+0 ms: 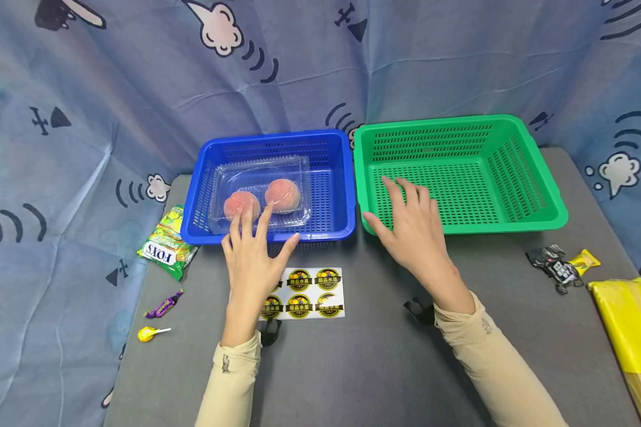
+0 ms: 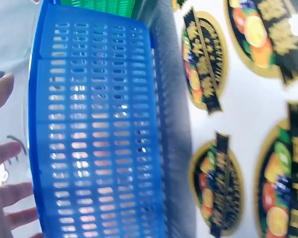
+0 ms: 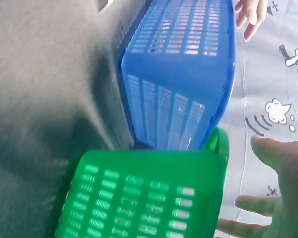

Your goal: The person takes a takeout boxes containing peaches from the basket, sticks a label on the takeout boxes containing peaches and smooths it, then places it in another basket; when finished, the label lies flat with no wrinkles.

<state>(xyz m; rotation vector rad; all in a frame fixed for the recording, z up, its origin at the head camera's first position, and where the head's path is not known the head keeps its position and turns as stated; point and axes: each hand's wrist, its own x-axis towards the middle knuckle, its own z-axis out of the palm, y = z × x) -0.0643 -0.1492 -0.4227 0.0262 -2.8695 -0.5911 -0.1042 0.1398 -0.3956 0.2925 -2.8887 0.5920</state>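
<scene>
A clear plastic box holding two fuzzy pink peaches lies in the blue basket. My left hand reaches over that basket's front rim, fingers spread and gripping nothing; whether the fingertips touch the box cannot be told. Over the front rim of the green basket, my right hand hovers with relaxed fingers and holds nothing. The right wrist view shows its fingers beside the green rim. Below the left palm is a sheet of round fruit stickers, partly hidden by the wrist.
A green FOX'S candy bag touches the blue basket's left side. Nearer lie a purple wrapped candy and a yellow lollipop. Black wrappers, a yellow wrapper and a yellow package lie at the right. A patterned curtain hangs behind.
</scene>
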